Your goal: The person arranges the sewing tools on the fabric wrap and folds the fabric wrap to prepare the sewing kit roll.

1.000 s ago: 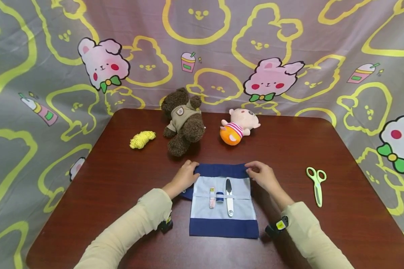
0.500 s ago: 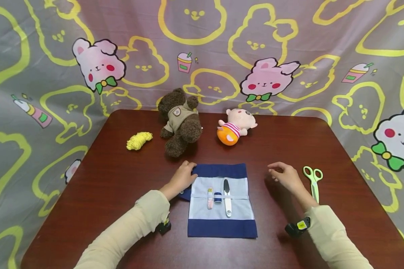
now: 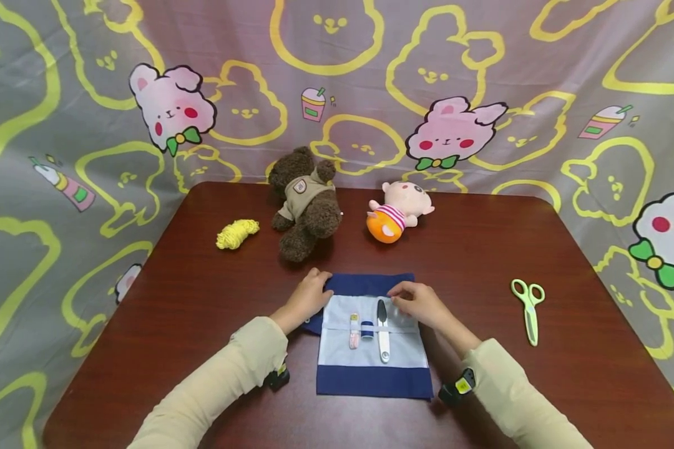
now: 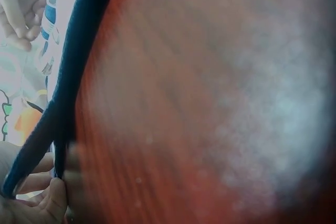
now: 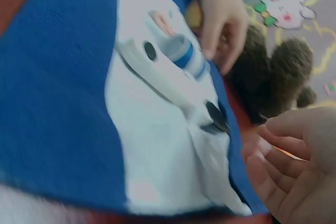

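Cloth (image 3: 373, 381) edge is clamped by left grip (image 3: 307, 295), right grip (image 3: 424, 305) loose, scissors (image 3: 530, 313) well apart.

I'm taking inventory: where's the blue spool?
In the head view, the blue spool is under the pale strap, right of the pink item, left of the white tool.

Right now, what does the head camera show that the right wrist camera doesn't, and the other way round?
Only the head view shows the light-green scissors and the right arm's beige sleeve.

Only the right wrist view shows the right hand from its palm side.

Both share the navy-edged fabric pouch, the navy thread spool, the left hand and the brown teddy bear.
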{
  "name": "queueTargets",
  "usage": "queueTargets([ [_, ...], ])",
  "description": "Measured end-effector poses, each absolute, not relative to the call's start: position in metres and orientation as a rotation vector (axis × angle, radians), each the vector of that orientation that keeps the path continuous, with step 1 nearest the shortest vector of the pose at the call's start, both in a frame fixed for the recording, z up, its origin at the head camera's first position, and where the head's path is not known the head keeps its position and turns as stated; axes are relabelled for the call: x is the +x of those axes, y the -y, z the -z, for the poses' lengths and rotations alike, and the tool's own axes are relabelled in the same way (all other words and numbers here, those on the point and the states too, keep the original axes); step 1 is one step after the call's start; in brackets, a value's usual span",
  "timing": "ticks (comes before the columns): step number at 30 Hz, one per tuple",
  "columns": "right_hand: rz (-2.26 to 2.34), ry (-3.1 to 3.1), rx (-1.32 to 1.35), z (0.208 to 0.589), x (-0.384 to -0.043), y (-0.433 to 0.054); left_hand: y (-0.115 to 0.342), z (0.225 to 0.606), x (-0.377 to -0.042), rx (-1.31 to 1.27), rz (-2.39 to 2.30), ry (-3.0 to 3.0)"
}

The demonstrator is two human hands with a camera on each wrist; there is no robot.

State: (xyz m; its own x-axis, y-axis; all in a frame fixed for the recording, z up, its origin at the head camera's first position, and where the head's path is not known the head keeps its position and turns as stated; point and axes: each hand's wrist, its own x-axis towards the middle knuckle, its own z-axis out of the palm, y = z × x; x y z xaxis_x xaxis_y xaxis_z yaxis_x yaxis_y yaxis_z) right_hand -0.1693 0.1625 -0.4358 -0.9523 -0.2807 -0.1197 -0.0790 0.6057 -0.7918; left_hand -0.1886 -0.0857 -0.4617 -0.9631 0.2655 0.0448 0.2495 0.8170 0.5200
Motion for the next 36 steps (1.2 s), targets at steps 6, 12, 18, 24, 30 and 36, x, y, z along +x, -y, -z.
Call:
queueTargets([
  [6, 0.946, -2.750, -0.367, 0.443, -0.165, -0.141, 0.086, 0.463, -0.189, 0.425, -0.820, -2.971],
  [12, 0.582, -2.908, -0.361, 0.442, -0.159, -0.128, 0.086, 0.462, -0.189, 0.433, -0.832, -2.975],
  [18, 0.429, -2.946, -0.302, 0.441, -0.155, -0.120, 0.086, 0.462, -0.189, 0.428, -0.843, -2.973],
  [24, 0.447, -2.975, -0.281, 0.442, -0.156, -0.117, 0.086, 0.461, -0.189, 0.419, -0.845, -2.972],
  [30, 0.501, -2.976, -0.243, 0.441, -0.160, -0.117, 0.085, 0.461, -0.189, 0.411, -0.853, -2.971],
  [36, 0.553, -2.995, -0.192, 0.439, -0.171, -0.120, 0.085, 0.460, -0.187, 0.385, -0.851, -2.945],
])
